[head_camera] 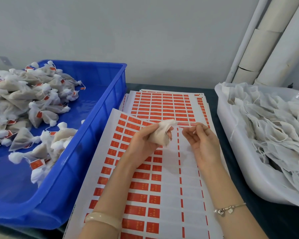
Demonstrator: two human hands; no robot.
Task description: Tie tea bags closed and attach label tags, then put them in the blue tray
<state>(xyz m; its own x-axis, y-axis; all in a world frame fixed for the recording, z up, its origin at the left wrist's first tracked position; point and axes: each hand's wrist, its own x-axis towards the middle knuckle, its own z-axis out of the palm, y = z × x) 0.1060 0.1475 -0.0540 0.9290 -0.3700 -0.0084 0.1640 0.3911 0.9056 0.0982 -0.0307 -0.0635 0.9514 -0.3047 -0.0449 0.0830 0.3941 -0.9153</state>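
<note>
Head view: left hand (141, 144) is gripping tea bag (160, 135) over label sheet (140, 187); right hand (204, 147) is pinching blurred string (188, 124). Advising keeping string taut while knotting. Blue tray (93, 135) is sitting just left.

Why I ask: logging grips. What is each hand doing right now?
Left hand: holding the tea bag.
Right hand: fingers pinching the string, blurred but seemingly from that bag.

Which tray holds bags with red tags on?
The blue tray, left of the label sheets: its bags are knotted and carry red tags. The white tray on the right holds untagged bags.
</note>
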